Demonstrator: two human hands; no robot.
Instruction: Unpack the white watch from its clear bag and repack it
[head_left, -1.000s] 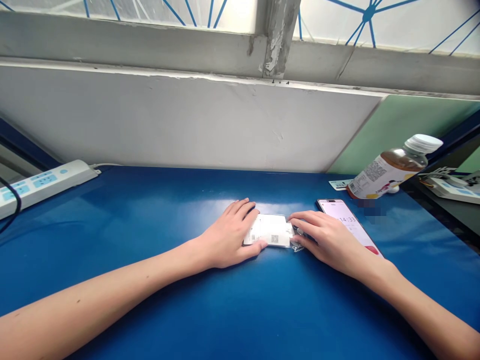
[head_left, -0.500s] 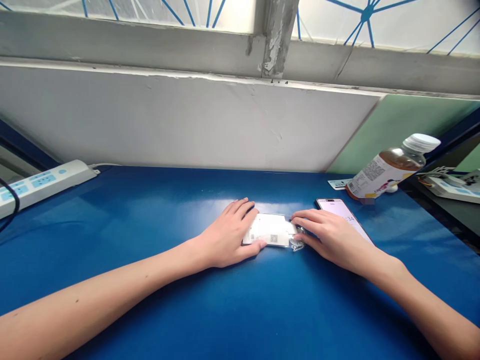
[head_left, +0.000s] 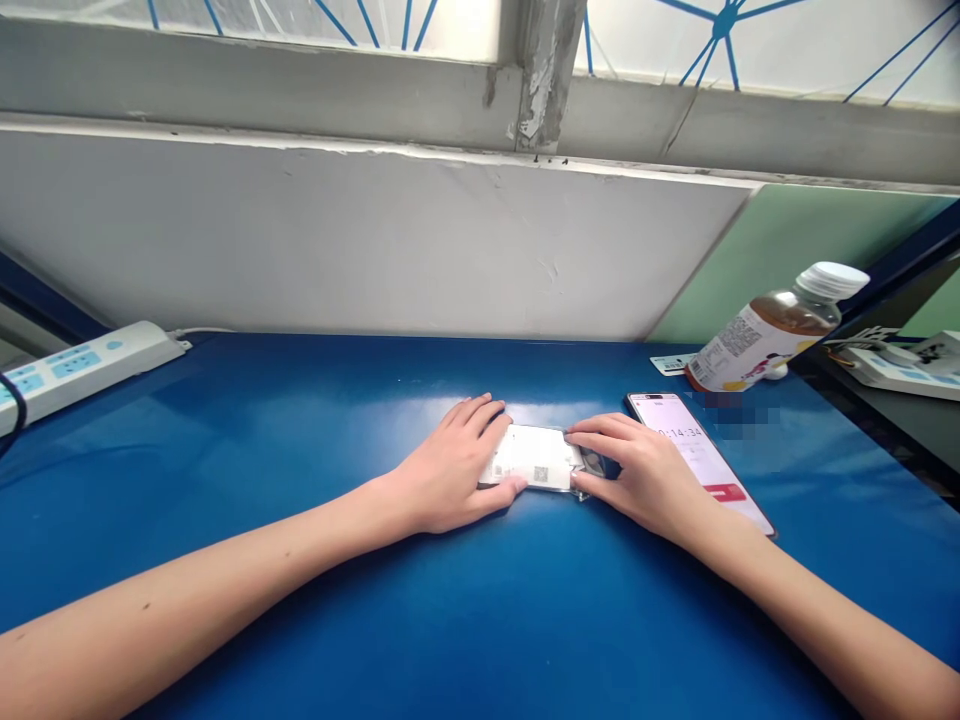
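Note:
A small clear packet with a white label [head_left: 534, 458] lies flat on the blue table [head_left: 300, 440]. My left hand [head_left: 448, 468] grips its left end, fingers along the far edge and thumb at the near edge. My right hand [head_left: 637, 470] holds the packet's right end, fingers curled over it and thumb at the near corner. What is inside the packet is too small to name.
A phone [head_left: 701, 455] with a lit timer screen lies just right of my right hand. Behind it a tea bottle [head_left: 765, 330] leans by a small card [head_left: 670, 363]. A white power strip [head_left: 82, 365] sits at the far left. A white wall panel backs the table.
My right hand has slid a little left over the packet's right end, covering more of it. The view has shifted slightly; the left hand keeps its hold.

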